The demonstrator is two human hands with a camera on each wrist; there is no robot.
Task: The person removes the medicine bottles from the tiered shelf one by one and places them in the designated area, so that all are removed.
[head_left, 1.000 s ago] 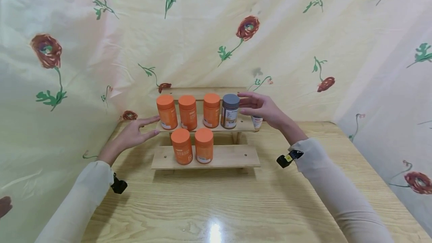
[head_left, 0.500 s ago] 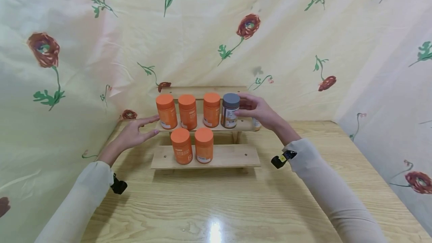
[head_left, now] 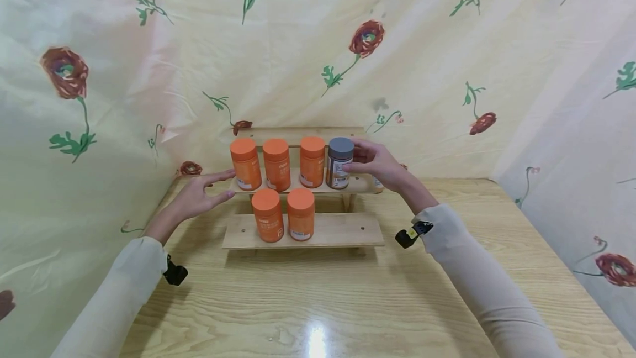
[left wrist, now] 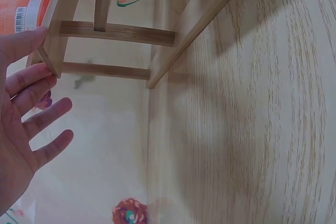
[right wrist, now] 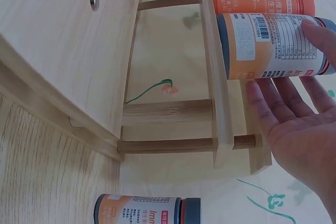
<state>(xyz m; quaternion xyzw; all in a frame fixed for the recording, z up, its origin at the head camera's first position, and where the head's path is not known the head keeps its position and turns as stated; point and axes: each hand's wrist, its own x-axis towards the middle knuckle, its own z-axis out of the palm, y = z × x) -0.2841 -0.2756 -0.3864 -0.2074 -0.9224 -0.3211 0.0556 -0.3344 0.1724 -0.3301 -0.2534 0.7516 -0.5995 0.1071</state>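
On the middle tier of a wooden rack, my right hand holds the right side of a grey-lidded jar. The right wrist view shows the thumb against the label of the upright jar, with fingers of this hand round its other side. My left hand is at the tier's left end, beside an orange jar; in the left wrist view, its thumb and nearest fingers touch the rack's end, while the hand's other fingers are spread and nearly straight.
Two more orange jars stand on the middle tier, and two on the lower one. Another dark-lidded jar is past the rack's right end, on the wooden table. Flowered cloth hangs behind.
My right hand has moved left, and its thumb and fingers have come onto the grey-lidded jar. The left hand and the jars on the rack look unmoved.
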